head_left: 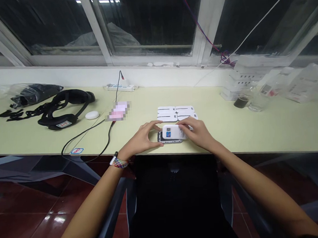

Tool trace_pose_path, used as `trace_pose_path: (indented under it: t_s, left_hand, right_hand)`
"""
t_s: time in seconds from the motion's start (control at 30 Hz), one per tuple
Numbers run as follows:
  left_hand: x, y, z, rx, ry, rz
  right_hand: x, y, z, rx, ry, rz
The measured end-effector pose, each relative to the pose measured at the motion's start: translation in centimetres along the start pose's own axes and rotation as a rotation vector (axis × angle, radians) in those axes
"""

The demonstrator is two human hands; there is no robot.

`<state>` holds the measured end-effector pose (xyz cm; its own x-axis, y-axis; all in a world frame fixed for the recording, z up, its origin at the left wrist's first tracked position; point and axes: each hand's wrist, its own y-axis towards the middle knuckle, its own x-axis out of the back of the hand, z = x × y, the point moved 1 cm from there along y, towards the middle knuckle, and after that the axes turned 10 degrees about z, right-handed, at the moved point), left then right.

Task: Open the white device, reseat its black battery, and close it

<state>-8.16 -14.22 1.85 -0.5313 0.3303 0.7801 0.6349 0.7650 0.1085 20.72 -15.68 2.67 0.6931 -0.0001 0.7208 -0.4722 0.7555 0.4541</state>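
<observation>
Near the table's front edge, my left hand curves around the left end of a small black-and-white device, thumb and fingers on its sides. Directly over that device is a white rounded cover with a small blue label and a dark square on it, slightly tilted. Its right end is pinched in my right hand. The cover hides most of the device's top. Just behind both hands lie several white rounded pieces with black marks, set close together in a block.
A black headset, a white round case, a pixelated phone-like object and a black cable are on the left. A power strip stands at the back. White boxes, a cup of dark liquid and plastic bags are on the right.
</observation>
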Motion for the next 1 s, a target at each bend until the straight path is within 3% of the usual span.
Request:
trace_pose_path:
  t_s: [0.1, 0.3, 0.47, 0.67, 1.0]
  left_hand:
    - [0.0, 0.0, 0.1, -0.009, 0.020, -0.011]
    - [-0.3, 0.1, 0.5, 0.018, 0.050, -0.010]
    - [-0.4, 0.2, 0.7, -0.013, 0.049, -0.005]
    - [-0.4, 0.2, 1.1, -0.048, 0.014, -0.004]
    - [0.0, 0.0, 0.5, -0.127, 0.013, 0.010]
  right_hand:
    - [-1.8, 1.1, 0.5, -0.061, 0.104, 0.086]
    - [-3.2, 2.1, -0.7, 0.023, -0.071, 0.083]
    - [-2.0, 0.8, -1.3, 0.088, -0.039, 0.064]
    - [0.0, -1.9, -1.8, 0.151, -0.080, 0.238]
    - [-0.7, -1.6, -1.9, 0.117, -0.052, 0.286]
